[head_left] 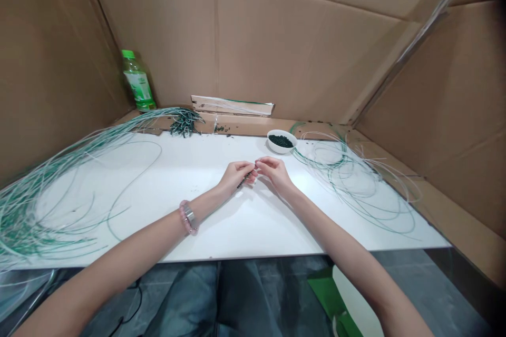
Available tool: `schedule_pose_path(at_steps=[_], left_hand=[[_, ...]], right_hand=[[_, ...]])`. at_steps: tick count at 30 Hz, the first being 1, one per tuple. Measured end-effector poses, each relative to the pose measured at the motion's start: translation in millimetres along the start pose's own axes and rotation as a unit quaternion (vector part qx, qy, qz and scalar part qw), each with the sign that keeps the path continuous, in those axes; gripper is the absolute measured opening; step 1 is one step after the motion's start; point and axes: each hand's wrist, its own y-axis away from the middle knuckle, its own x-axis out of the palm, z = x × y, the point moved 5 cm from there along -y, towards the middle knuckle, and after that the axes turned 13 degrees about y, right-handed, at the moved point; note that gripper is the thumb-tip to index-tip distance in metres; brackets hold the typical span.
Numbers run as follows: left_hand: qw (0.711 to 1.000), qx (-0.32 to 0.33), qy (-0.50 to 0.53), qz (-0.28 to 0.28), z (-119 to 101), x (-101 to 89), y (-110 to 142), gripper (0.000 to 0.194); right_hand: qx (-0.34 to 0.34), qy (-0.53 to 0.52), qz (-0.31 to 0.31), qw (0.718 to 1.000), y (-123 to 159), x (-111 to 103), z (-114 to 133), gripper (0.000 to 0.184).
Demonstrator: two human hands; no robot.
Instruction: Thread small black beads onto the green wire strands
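Pinching a short, dark green beaded strand [242,181] at the middle of the white tabletop [253,224], the left hand [235,177] holds its fingers curled together around the strand's lower part. The right hand [275,173] sits just beside it, with its fingers [261,162] bunched and reaching toward the strand's upper end; whether they clamp it or only touch it is too small to tell. A beaded pink bracelet with a metal clasp [188,217] circles the left wrist.

Near the back edge of the tabletop, right of centre, stands a white bowl [282,141] holding dark green beads [280,140]. Loose loops of thin green-and-white wire [356,184] spread across the right end, while a much larger heap of the same wire [43,210] sprawls over the left end and past the front-left corner. Its strands run back to a dark beaded bunch [185,122] on the cardboard ledge [245,125] behind the back edge. A green-capped plastic bottle [137,80] stands upright in the back-left corner, and cardboard walls [316,58] surround the tabletop on three sides.
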Motion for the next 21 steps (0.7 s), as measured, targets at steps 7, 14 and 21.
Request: schedule_pose_path(at_steps=[7, 14, 21], left_hand=[[0.996, -0.069, 0.023, 0.050, 5, 5.7, 6, 0.022], [0.996, -0.066, 0.040, 0.038, 8, 3.8, 5, 0.029], [0.997, -0.049, 0.032, 0.042, 8, 3.5, 5, 0.027]], right_hand=[[-0.053, 0.050, -0.037, 0.997, 6, 5, 11, 0.020], [-0.081, 0.101, -0.034, 0.991, 13, 5, 16, 0.016], [-0.007, 0.013, -0.006, 1.000, 11, 9, 12, 0.022]])
